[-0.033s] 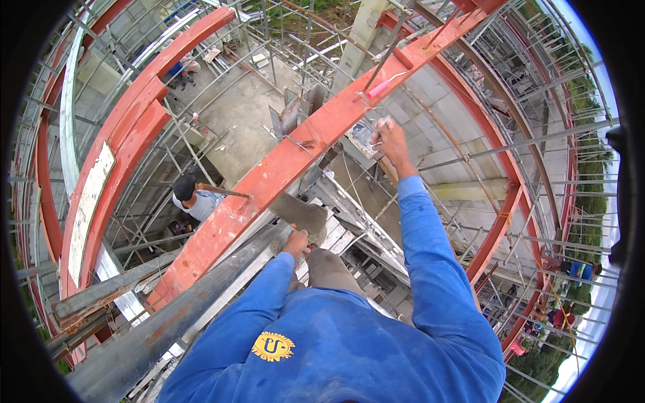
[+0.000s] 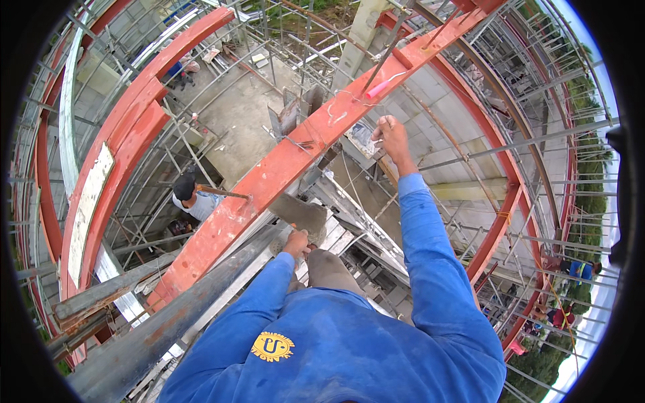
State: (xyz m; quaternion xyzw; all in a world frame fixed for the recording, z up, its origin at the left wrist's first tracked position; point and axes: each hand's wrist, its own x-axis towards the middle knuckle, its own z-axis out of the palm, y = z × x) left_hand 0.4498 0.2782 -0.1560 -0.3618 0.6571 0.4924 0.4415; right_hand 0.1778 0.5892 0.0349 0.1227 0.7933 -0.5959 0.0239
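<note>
Nearest to us, at the bottom of the frame, is our faded blue long-sleeved shirt point(image 2: 376, 342), and above it the grey-brown trouser knee point(image 2: 332, 272). Our left hand point(image 2: 296, 243) is just beside that knee, fingers folded inward; we cannot tell whether it has hold of anything. A thick, round, rust-stained grey steel pipe point(image 2: 161, 328) slants through the lower left. Beyond it, the long red-painted steel beam point(image 2: 282, 178) runs diagonally from the lower left to the upper right. Our right hand point(image 2: 392, 141), right of centre, is near the beam's lower edge and looks apart from it, fingers loosely curled; anything small pinched there is too fine to make out. At the beam's edge above that hand is a slim pink cylindrical object point(image 2: 379, 88). We judge the beam heavy, rigid and perhaps slick where the paint is smooth, best gripped around its edges with both hands; the pink piece looks light, and easy to pinch around its middle. Farther down, left of centre, is a person in a white top and dark cap point(image 2: 195, 200). Past them lie a curved red steel beam point(image 2: 124, 131) at upper left, a pale concrete floor point(image 2: 245, 121) at upper centre, and grey scaffold tubing point(image 2: 517, 146) at right.
</note>
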